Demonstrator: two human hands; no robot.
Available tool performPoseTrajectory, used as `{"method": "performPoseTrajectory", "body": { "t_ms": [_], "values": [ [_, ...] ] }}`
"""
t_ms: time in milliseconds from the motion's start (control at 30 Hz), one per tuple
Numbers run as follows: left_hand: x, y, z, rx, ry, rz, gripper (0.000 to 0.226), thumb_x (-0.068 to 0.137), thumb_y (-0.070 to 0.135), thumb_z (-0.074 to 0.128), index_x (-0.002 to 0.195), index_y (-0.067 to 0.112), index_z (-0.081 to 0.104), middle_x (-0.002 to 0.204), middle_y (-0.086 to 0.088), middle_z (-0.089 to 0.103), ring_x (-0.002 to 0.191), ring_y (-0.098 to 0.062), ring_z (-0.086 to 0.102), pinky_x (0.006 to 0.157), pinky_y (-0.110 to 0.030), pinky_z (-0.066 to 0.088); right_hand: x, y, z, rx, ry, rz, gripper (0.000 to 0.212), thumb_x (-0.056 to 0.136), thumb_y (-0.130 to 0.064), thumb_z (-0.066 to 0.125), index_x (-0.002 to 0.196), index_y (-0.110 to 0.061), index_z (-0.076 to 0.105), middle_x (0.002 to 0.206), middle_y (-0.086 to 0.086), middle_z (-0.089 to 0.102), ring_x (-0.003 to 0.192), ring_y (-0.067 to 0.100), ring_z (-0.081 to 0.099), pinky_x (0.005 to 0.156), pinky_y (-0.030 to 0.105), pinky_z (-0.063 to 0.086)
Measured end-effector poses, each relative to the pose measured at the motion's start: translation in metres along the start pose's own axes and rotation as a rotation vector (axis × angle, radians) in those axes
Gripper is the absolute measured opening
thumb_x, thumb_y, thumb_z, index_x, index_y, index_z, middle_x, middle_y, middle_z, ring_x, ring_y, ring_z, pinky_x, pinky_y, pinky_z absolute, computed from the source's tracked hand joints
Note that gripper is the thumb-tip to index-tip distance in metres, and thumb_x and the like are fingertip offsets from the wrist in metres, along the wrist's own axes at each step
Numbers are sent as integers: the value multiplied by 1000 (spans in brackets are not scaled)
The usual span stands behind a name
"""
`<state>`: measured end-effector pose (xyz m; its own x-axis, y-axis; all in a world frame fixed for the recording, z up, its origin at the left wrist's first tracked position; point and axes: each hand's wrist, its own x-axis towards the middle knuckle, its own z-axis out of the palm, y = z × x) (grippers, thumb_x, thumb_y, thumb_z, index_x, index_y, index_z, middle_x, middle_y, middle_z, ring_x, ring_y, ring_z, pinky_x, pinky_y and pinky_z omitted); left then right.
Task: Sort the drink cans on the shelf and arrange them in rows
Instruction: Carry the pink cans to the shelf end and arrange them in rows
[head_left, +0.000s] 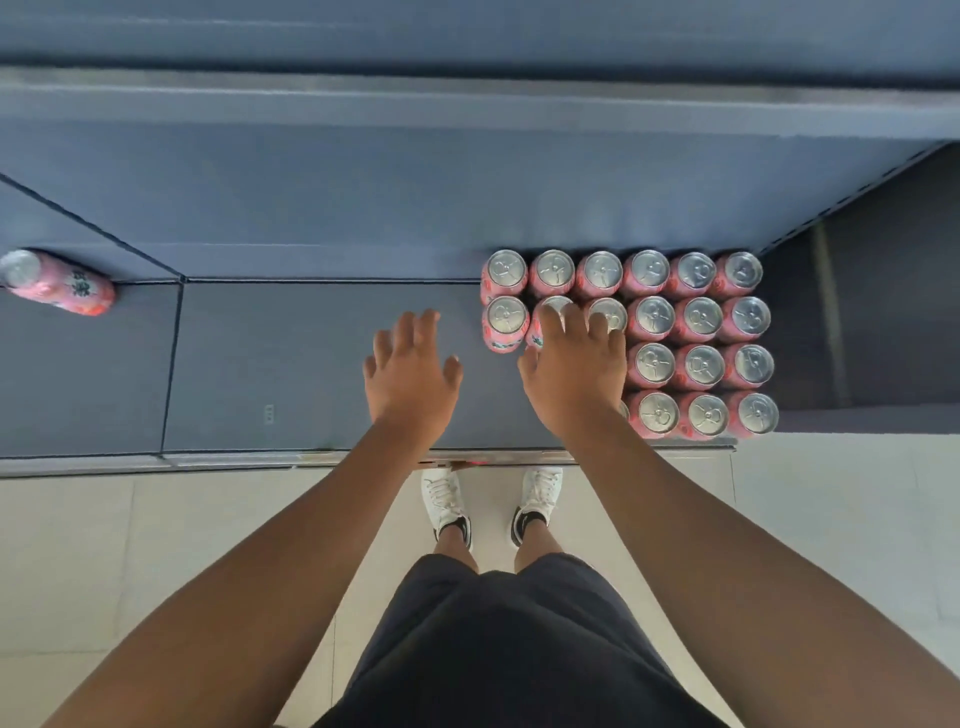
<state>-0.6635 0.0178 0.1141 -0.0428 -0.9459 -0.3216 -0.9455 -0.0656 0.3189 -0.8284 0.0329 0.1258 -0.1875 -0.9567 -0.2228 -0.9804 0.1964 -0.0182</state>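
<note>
A dark blue-grey shelf (311, 364) fills the upper half of the view, its front lip running just above a pale tiled floor (831, 519); at its right end pink cans (698, 364) stand upright in a tight block, silver lids up, six across in the back two rows and three showing in each of the two front rows.

The right hand (574, 374) lies over the left part of the block; its fingers (553, 322) are spread and nearly straight, resting across the lids of the second and third cans of the second row, gripping nothing that can be seen; the thumb (530, 358) sticks out to the left, in front of the leftmost can of that row.

The left hand (410, 374) hovers over bare shelf just left of the block, fingers loose and spread, holding nothing, apart from every can.

A lone can (57, 283) lies on its side far to the left, near the shelf's back edge, its lid cut by the frame edge.

The right palm and wrist hide whatever stands beneath them; only a sliver of lid shows beside the wrist in the front row; the print on the cans is too blurred to read.
</note>
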Motion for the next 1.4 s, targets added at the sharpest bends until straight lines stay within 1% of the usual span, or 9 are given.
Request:
{"method": "performPoseTrajectory", "body": {
  "t_ms": [133, 267, 467, 533, 700, 900, 1033, 1267, 1400],
  "values": [
    [-17, -15, -16, 174, 37, 55, 52, 95, 39, 51, 140, 21, 35, 146, -2, 37, 129, -36, 38, 100, -47, 37, -13, -22, -14, -65, -59, -39, 46, 94, -33, 47, 137, -16, 46, 133, 11, 54, 122, 39, 48, 97, 47, 37],
    [-31, -28, -29, 247, 31, 43, 53, 97, 42, 45, 143, 21, 31, 149, -3, 32, 137, -39, 29, 107, -52, 32, -25, -46, -24, -83, -54, -88, 45, 92, -32, 49, 134, -15, 50, 133, 11, 56, 116, 38, 52, 93, 46, 40],
    [-50, -50, -41, 237, 21, -94, 52, 99, 44, 38, 145, 24, 23, 152, -2, 28, 142, -38, 22, 112, -54, 28, -31, -78, -35, -68, -92, -181, 42, 97, -32, 41, 137, -18, 42, 142, 8, 44, 128, 37, 41, 100, 48, 34],
    [-59, -55, -43, 234, 28, -139, 52, 99, 43, 37, 146, 25, 20, 153, -2, 27, 144, -38, 21, 114, -54, 27, -32, -87, -39, -57, -85, -222, 42, 96, -32, 41, 136, -19, 40, 140, 8, 44, 127, 36, 41, 101, 48, 33],
    [-81, -64, -52, 189, 89, -290, 51, 100, 41, 37, 147, 28, 21, 156, -3, 21, 145, -39, 16, 116, -53, 24, -34, -108, -47, -32, -83, -378, 54, 96, -31, 43, 147, -23, 29, 140, 8, 43, 126, 34, 41, 98, 47, 35],
    [-114, -68, -59, 130, 163, -505, 52, 100, 40, 39, 148, 26, 24, 157, -3, 21, 145, -38, 18, 116, -49, 26, -43, -129, -53, -36, -46, -572, 45, 91, -28, 51, 135, -18, 49, 127, 11, 55, 116, 36, 49, 89, 45, 40],
    [-142, -69, -60, 91, 201, -627, 51, 100, 41, 37, 148, 25, 25, 154, -2, 26, 142, -36, 22, 112, -45, 30, -54, -142, -56, -75, -76, -711, 42, 95, -31, 44, 136, -21, 43, 135, 7, 49, 122, 34, 43, 93, 44, 36],
    [-182, -78, -56, 46, 197, -780, 55, 102, 45, 34, 151, 27, 18, 158, -2, 17, 145, -35, 16, 116, -48, 27, -81, -164, -58, -95, -72, -857, 40, 96, -33, 43, 135, -22, 46, 141, 6, 45, 125, 31, 41, 95, 43, 35],
    [-196, -93, -61, 27, 228, -812, 53, 101, 42, 34, 150, 27, 18, 157, -1, 15, 143, -34, 20, 114, -47, 29, -94, -184, -58, -108, -71, -914, 43, 97, -35, 43, 139, -24, 43, 148, 6, 39, 129, 30, 37, 98, 44, 35]
  ]
}}
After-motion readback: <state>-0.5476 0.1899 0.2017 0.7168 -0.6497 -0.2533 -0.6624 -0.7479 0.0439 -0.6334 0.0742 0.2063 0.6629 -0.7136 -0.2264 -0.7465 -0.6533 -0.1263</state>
